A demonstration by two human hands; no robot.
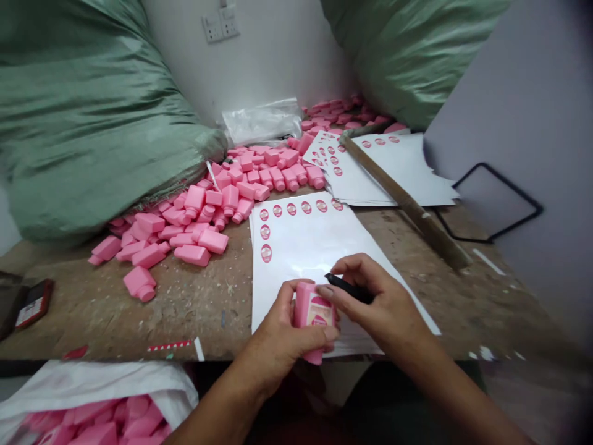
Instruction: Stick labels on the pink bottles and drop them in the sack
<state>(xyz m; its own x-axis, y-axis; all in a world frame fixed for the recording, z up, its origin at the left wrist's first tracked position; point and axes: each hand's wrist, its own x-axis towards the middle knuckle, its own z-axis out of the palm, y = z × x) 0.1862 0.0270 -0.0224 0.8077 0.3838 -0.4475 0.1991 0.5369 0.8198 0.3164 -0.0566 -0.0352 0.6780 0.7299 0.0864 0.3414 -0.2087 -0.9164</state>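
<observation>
Pink bottle [319, 312] in left hand [286, 329], near front table edge [227, 349].

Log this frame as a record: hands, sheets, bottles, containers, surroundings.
left hand: grips a labelled pink bottle
right hand: holds a black pen-like tool
near label sheets: white, oval pink labels along top and left
loose pink bottles: piled on the table
white bag: below table edge, pink bottles inside
wooden bar: across farther label sheets
green sacks: left and back right

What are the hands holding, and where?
The left hand holds a pink bottle around its sides; the right hand, a black tool by its thicker part.
</observation>
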